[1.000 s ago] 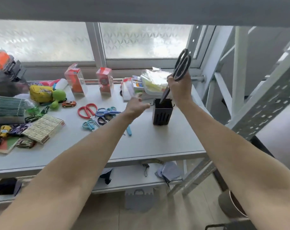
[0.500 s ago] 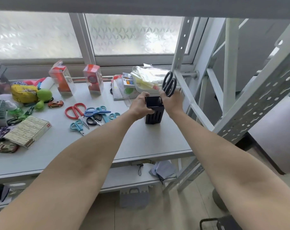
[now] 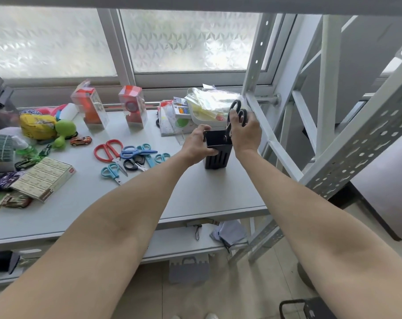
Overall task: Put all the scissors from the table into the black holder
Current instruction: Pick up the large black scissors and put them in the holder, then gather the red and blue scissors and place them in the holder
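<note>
Near the right end of the grey table (image 3: 195, 199) stands the black holder (image 3: 217, 155), upright, its slotted wall facing the camera. On the holder's left side the left hand (image 3: 196, 146) is wrapped around its upper rim. Above the holder's right side the right hand (image 3: 245, 132) grips black-handled scissors (image 3: 238, 113), blades down inside the holder, handle loops sticking up past the fingers. Left of the holder, well apart from it, lie red scissors (image 3: 108, 149), blue scissors (image 3: 135, 151), small black scissors (image 3: 133, 164) and teal scissors (image 3: 111, 171) in a loose cluster.
</note>
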The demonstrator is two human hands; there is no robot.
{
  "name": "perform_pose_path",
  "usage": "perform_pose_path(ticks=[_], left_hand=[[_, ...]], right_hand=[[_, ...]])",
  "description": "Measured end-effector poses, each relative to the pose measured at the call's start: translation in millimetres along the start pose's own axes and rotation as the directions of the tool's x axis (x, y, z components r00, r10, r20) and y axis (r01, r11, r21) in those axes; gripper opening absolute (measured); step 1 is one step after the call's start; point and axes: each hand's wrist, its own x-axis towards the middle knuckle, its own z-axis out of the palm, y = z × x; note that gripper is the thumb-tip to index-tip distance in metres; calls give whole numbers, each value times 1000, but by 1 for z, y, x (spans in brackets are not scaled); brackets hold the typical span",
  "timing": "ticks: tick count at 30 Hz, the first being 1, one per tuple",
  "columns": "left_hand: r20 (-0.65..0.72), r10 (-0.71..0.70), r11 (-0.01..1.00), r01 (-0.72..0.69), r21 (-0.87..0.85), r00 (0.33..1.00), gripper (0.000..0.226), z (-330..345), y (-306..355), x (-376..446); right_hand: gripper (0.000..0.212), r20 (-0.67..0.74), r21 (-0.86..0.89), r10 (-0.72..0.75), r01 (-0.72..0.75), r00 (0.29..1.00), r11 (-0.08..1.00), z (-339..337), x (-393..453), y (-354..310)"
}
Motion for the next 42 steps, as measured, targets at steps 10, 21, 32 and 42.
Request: perform_pose_path(ticks=[10,21,32,42], left_hand=[[5,5,1000,-5,-11,1000,78,0,-3,2],[13,7,1000,-7,12,1000,90,0,-4,1],[-76,-36,999,33,-32,996,77,-26,-34,-35],[-570,-404,897,432,-94,715,33,-116,-148,-95]], right_hand=[[22,-13,-140,9,-11,1000,990,-1,1,-1],[45,-74,-255,-24,4,997,967,-10,4,-4],[26,122,-353,-554,558,823,751,31,-22,-44],[30,600,-345,-326,605,730,718,137,-96,-38]])
